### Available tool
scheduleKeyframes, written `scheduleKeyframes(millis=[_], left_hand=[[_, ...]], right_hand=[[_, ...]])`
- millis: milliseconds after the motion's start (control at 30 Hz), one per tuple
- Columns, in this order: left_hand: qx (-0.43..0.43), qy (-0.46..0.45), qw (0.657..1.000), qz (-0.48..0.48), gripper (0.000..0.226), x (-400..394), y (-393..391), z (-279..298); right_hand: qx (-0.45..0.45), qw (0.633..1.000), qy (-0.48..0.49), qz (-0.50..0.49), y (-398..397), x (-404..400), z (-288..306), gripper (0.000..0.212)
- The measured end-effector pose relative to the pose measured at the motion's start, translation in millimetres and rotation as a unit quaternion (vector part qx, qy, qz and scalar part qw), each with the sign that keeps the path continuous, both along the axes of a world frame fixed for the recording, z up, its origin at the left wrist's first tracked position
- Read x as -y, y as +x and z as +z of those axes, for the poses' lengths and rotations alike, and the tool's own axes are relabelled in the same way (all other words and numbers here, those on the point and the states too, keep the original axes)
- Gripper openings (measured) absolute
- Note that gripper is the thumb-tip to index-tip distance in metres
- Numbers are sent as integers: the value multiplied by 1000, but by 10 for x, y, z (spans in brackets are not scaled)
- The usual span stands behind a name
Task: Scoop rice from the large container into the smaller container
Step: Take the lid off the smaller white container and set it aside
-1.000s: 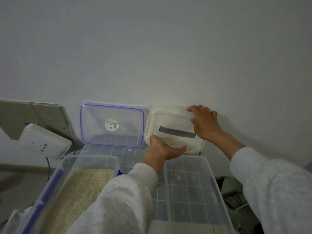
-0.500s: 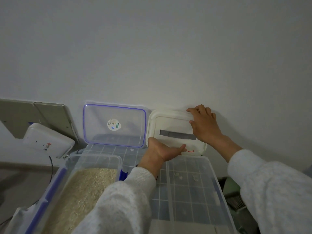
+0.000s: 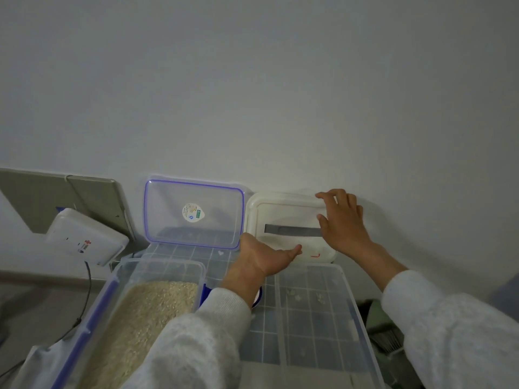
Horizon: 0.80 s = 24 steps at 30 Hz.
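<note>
Head view: grid-patterned surface (image 3: pixel 309 327), grey wall (image 3: pixel 252 94).

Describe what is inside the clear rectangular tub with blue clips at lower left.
The clear blue-clipped tub holds pale rice, heaped well below the rim. Its near end is covered by the grey left sleeve, so contents there are unseen.

My left hand (image 3: pixel 262 258) covers the near-left corner of the white lid (image 3: pixel 283 217); its fingers are out of sight beneath. My right hand (image 3: pixel 341 220) hides the right end of the grey strip (image 3: pixel 289 229). A blue-rimmed object (image 3: pixel 258 297) shows only as a sliver past my left sleeve (image 3: pixel 196 341). Rice container (image 3: pixel 146 313) cut off at the bottom edge. Round sticker (image 3: pixel 192 212) print too small to read. Dark clutter (image 3: pixel 384 332) low right: cannot identify.
</note>
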<state>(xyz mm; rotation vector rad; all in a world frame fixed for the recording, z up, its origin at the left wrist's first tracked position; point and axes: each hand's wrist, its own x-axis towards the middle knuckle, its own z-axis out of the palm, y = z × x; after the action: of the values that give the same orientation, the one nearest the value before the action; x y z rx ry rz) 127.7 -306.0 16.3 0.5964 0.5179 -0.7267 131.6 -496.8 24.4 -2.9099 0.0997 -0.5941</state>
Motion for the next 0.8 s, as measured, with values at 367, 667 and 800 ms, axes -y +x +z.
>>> scheduleKeyframes(millis=[367, 667, 800], left_hand=[[-19, -174, 984, 35, 101, -537, -344, 482], [59, -48, 997, 29, 100, -1303, -868, 633], [94, 9, 994, 57, 94, -1737, -1029, 554]], right_hand=[[-17, 998, 62, 28, -654, -436, 231, 47], [-55, 988, 114, 86, -1052, -1032, 212, 55], [-91, 982, 120, 112, -1117, -1272, 26, 65]])
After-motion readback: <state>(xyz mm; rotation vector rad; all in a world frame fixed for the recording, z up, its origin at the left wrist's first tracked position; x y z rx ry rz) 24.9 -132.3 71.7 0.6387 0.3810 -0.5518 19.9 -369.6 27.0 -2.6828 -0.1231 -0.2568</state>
